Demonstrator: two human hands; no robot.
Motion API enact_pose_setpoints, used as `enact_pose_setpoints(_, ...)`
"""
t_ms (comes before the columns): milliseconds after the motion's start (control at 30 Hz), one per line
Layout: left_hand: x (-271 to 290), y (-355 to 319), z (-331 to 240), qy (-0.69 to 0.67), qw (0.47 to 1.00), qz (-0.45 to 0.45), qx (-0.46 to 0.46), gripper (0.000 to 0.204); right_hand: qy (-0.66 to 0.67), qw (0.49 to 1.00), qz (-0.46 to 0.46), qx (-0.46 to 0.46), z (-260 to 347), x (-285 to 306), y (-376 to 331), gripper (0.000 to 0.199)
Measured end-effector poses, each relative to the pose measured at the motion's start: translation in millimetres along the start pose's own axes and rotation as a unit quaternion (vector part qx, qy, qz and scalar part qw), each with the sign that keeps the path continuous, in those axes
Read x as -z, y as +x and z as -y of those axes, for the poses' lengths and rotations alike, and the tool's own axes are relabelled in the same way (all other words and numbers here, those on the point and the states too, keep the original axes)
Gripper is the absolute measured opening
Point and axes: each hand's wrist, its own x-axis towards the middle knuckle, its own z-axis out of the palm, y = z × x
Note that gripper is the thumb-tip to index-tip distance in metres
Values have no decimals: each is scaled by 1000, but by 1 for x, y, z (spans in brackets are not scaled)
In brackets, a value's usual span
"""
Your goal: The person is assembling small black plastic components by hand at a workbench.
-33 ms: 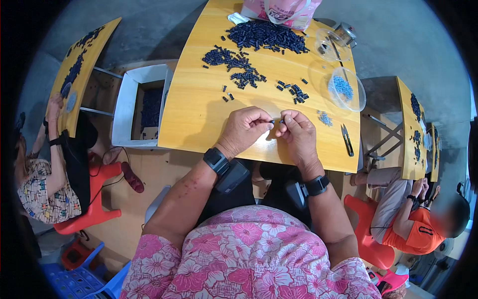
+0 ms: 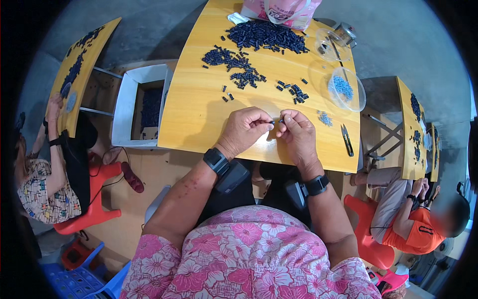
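Note:
My left hand (image 2: 243, 129) pinches a small black cylindrical piece (image 2: 272, 122) between thumb and forefinger, above the near part of the yellow table. Close beside it, my right hand (image 2: 299, 133) is closed in a pinch on a tiny dark part (image 2: 282, 120), mostly covered by the fingertips. A narrow gap separates the two pinches. Beyond the hands lies a small group of black cylindrical pieces (image 2: 298, 93). To the right of my right hand are a little heap of small light-blue parts (image 2: 324, 118) and a pair of black thread snips (image 2: 347, 140).
Larger piles of black pieces (image 2: 266, 37) cover the table's far side, before a pink bag (image 2: 284, 12). A clear tub (image 2: 359, 102) holds light-blue parts; a metal cup (image 2: 345, 34) stands behind. A white box (image 2: 128, 107) sits left of the table. Co-workers sit at side tables left and right.

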Motion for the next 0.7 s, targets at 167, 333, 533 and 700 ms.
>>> enact_pose_setpoints(167,-2,0,3,-18,1000,9,-2,9,40,999,11,-2,-3,-3,2,12)
enact_pose_setpoints(333,-1,0,2,-9,1000,9,-5,9,47,999,7,-5,-2,-7,1,12)
enact_pose_setpoints(533,-1,0,0,-3,1000,6,-2,8,27,1000,9,4,-5,-5,1,12)
enact_pose_setpoints(700,-1,0,2,-10,1000,3,-8,8,21,1000,4,11,-8,-6,0,13)
